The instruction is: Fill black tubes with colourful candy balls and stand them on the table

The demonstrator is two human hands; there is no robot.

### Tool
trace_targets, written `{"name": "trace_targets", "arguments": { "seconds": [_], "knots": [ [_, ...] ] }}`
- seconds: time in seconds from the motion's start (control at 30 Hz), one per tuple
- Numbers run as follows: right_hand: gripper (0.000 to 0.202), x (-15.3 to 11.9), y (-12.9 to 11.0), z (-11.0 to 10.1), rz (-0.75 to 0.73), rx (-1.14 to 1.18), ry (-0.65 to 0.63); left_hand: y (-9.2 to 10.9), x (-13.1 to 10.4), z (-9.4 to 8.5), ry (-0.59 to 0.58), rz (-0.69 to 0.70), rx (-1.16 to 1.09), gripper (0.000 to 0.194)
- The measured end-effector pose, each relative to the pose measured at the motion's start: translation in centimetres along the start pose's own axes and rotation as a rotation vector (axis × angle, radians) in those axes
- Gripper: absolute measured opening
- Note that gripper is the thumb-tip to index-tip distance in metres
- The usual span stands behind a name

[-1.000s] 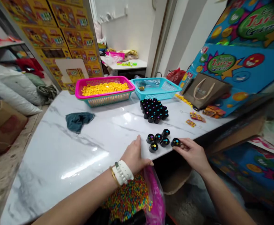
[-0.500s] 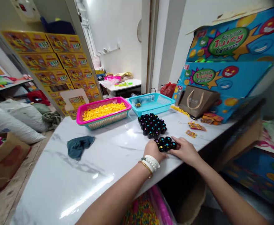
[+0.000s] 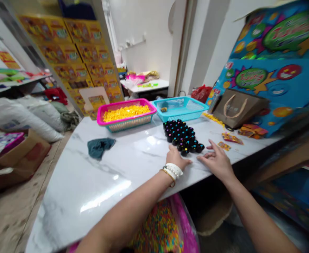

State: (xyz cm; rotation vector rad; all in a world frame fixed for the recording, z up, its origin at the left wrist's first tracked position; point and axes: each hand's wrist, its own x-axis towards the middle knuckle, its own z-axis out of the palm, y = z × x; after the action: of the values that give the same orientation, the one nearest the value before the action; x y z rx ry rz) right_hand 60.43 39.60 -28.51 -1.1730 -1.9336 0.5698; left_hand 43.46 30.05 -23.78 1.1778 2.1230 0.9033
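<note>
The left hand (image 3: 177, 159) curves at the near-left edge of the black cylinders (image 3: 179, 135), thumb extended; whether it grips one I cannot tell. The right hand (image 3: 219, 163) is apart from it, empty with fingers spread, just right of the cluster. The cylinders stand packed together on the marbled tabletop (image 3: 133, 165). Behind them sit a pink-rimmed basket (image 3: 128, 119) of yellow pieces (image 3: 126, 112) and a blue basket (image 3: 183, 115); a dark teal cloth (image 3: 99, 148) lies left.
</note>
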Motion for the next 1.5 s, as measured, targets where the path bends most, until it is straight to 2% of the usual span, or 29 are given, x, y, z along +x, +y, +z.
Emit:
{"name": "trace_targets", "arguments": {
  "seconds": [0.07,0.13,0.17,0.2,0.23,0.27,0.33,0.43,0.5,0.6,0.63,0.67,0.7,0.8,0.83,0.87,0.93,1.03,1.07,1.13,1.23,1.27,1.33,1.4,1.5],
  "knots": [
    [0.061,-4.4,-0.7,-0.7,0.006,0.070,0.131,-1.9,-4.0,-1.4,-0.146,0.077,0.014,0.065],
    [0.038,-9.5,-1.5,-1.3,0.000,0.062,0.141,-4.6,-9.1,-3.2,-0.328,0.219,0.023,0.051],
    [0.031,-12.0,-1.9,-1.5,-0.011,0.037,0.062,-6.3,-11.7,-4.2,-0.394,0.302,0.036,0.043],
    [0.028,-14.4,-2.2,-1.5,-0.014,0.024,-0.064,-8.0,-14.3,-5.3,-0.455,0.372,0.062,0.037],
    [0.029,-16.5,-2.4,-1.4,-0.003,0.028,-0.217,-9.8,-16.5,-6.3,-0.482,0.385,0.104,0.032],
    [0.033,-18.4,-2.6,-1.1,0.021,0.042,-0.361,-11.5,-18.4,-7.2,-0.491,0.359,0.151,0.027],
    [0.041,-21.2,-2.7,-0.5,0.102,0.059,-0.567,-14.8,-20.9,-8.8,-0.424,0.238,0.249,0.025],
    [0.046,-23.0,-2.7,-0.4,0.174,-0.030,-0.712,-17.8,-22.8,-9.9,-0.228,0.086,0.340,0.026],
    [0.047,-22.8,-2.9,-0.7,0.074,-0.152,-0.727,-18.2,-23.8,-9.7,-0.182,0.062,0.316,0.027],
    [0.042,-21.7,-4.0,-1.0,-0.242,-0.279,-0.601,-17.9,-25.2,-8.4,-0.192,0.068,0.292,0.028],
    [0.042,-21.4,-4.7,-0.8,-0.342,-0.268,-0.590,-17.8,-25.6,-8.0,-0.175,0.061,0.314,0.028],
    [0.043,-21.2,-5.4,-0.5,-0.429,-0.235,-0.637,-17.8,-25.9,-7.6,-0.152,0.049,0.341,0.028],
    [0.044,-21.2,-6.1,0.0,-0.503,-0.189,-0.744,-17.8,-26.0,-7.3,-0.139,0.033,0.362,0.028],
    [0.037,-21.2,-7.7,1.8,-0.638,-0.083,-1.223,-17.6,-25.7,-7.2,-0.215,-0.001,0.384,0.030],
    [0.033,-21.2,-7.9,2.4,-0.650,-0.079,-1.334,-17.2,-25.4,-7.2,-0.250,0.000,0.395,0.030],
    [0.030,-21.0,-8.1,2.9,-0.656,-0.090,-1.387,-16.7,-24.9,-7.2,-0.274,0.011,0.411,0.030],
    [0.028,-20.4,-8.1,3.6,-0.674,-0.144,-1.336,-15.4,-23.9,-7.0,-0.277,0.067,0.446,0.029],
    [0.026,-19.5,-7.8,4.1,-0.697,-0.293,-1.126,-14.1,-22.3,-6.0,-0.263,0.165,0.475,0.024],
    [0.024,-19.4,-7.8,4.2,-0.685,-0.337,-1.092,-14.0,-21.9,-5.5,-0.274,0.181,0.477,0.024],
    [0.025,-19.6,-7.7,4.3,-0.572,-0.374,-1.093,-14.4,-21.4,-4.6,-0.327,0.168,0.467,0.025],
    [0.042,-20.1,-7.6,4.4,-0.301,-0.313,-1.117,-15.7,-21.4,-3.8,-0.393,0.115,0.426,0.030],
    [0.045,-20.1,-7.5,4.3,-0.267,-0.274,-1.106,-16.1,-21.5,-3.7,-0.389,0.114,0.408,0.032],
    [0.042,-19.6,-7.2,3.9,-0.370,-0.187,-1.098,-16.8,-21.8,-3.8,-0.375,0.163,0.368,0.033],
    [0.044,-18.8,-6.9,3.6,-0.593,-0.127,-1.136,-17.2,-22.1,-4.1,-0.409,0.234,0.335,0.033],
    [0.041,-18.1,-6.6,3.4,-0.818,-0.167,-1.220,-17.3,-22.2,-4.2,-0.470,0.287,0.327,0.033]
  ]
}}
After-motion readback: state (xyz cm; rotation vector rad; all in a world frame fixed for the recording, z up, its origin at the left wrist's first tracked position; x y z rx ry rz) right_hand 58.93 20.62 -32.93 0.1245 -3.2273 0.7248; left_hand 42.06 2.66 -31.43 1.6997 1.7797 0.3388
